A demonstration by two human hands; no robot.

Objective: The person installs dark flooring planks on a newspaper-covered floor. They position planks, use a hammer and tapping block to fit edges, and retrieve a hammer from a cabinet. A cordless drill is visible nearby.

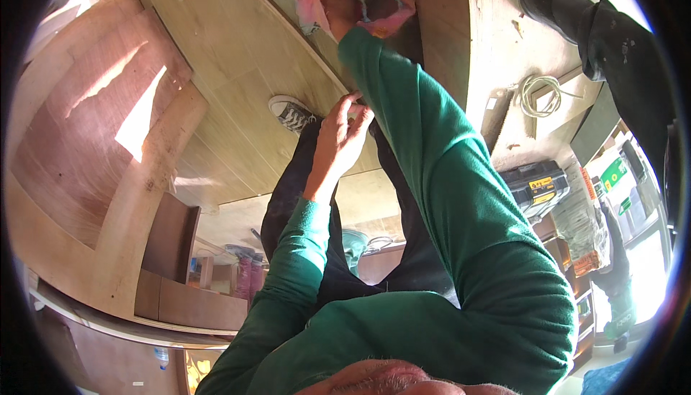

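My right hand point(344, 8) reaches into an open pink plastic bag point(400, 21) at the top of the view. Tools with orange and dark parts lie in the bag, and my fingers are hidden among them. Lower down, in front of my knees, is my left hand point(337, 142), its fingers curled and thumb drawn in. Whatever it may hold is too small to make out. Close to its fingertips ends a long thin wooden strip point(289, 29) that lies slantwise on the plank-patterned floor point(223, 100).
Large wooden panels point(86, 179) stand at the left. Right of the bag is a pale board point(450, 28). Farther right are a handsaw point(500, 121), a coiled cable point(540, 98), a black tool case point(536, 188) and another person's dark-trousered leg point(626, 42).
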